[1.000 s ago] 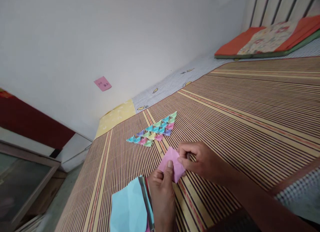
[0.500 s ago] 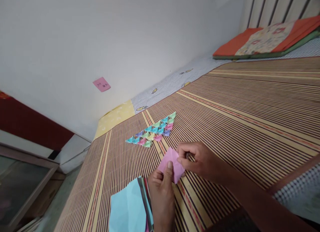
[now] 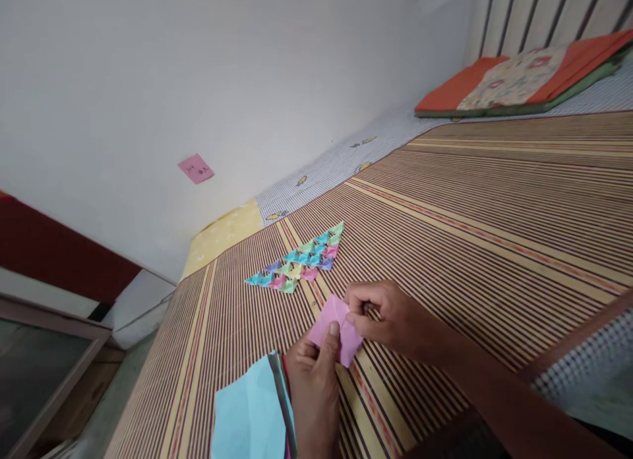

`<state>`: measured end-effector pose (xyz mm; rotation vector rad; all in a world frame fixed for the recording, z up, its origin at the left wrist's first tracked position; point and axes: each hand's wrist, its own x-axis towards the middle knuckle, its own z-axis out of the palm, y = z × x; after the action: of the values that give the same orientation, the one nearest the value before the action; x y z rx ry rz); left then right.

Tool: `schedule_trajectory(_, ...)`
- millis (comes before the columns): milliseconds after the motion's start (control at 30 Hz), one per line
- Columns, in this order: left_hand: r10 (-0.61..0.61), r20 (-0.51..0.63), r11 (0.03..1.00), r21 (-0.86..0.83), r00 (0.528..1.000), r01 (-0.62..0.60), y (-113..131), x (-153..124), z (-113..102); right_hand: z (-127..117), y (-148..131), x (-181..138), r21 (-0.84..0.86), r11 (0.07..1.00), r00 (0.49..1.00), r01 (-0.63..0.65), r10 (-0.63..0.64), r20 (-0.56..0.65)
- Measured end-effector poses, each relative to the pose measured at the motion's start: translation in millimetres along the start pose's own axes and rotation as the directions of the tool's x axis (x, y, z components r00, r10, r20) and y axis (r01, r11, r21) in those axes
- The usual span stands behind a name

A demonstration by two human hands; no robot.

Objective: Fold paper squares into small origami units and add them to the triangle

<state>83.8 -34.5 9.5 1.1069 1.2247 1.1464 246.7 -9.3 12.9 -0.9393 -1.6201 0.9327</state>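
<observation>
A small pink sheet of creased paper [image 3: 345,340] is held up over the striped mat between both hands. My left hand [image 3: 316,373] grips its lower left part, thumb on top and fingers beneath. With thumb and forefinger, my right hand [image 3: 378,314] pinches the upper right edge of the same paper. Beside my left wrist lies a stack of coloured paper [image 3: 250,409], light blue on top. Beyond the hands, several small folded paper pieces [image 3: 301,258] in blue, green, pink, yellow and purple lie in rows on the mat.
The striped woven mat [image 3: 475,208] covers the bed. A pink note [image 3: 196,169] is stuck to the white wall [image 3: 277,70]. Folded orange and floral bedding [image 3: 524,80] lies at the far right. A framed pane [image 3: 39,373] stands at the lower left, past the bed's edge.
The whole view has shifted slightly, so things appear a little further left. Both hands keep their hold on the pink paper, with hardly any change in finger position.
</observation>
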Motion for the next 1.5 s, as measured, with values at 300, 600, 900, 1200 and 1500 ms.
schedule_trajectory(300,0.012,-0.045,0.999,0.040,0.999,-0.010,3,0,-2,0,-6,0,-0.019,1.000,1.000,-0.006,0.006,0.015)
schedule_trajectory(600,0.000,0.024,0.999,0.043,1.000,-0.001,14,-5,-4,0,-5,-1,0.004,0.999,0.998,0.043,-0.043,0.042)
schedule_trajectory(900,0.002,0.029,0.994,0.107,1.000,-0.005,18,-3,-6,-1,-7,-3,0.012,0.999,0.998,0.037,-0.037,0.053)
schedule_trajectory(1200,0.045,0.025,0.980,0.194,0.999,-0.049,15,-3,-11,-1,-7,-2,0.056,0.998,0.997,0.032,-0.036,0.068)
schedule_trajectory(1500,0.060,0.017,0.989,0.134,0.998,-0.061,8,-4,-8,-2,-3,-2,0.090,0.996,0.996,-0.021,0.013,0.093)
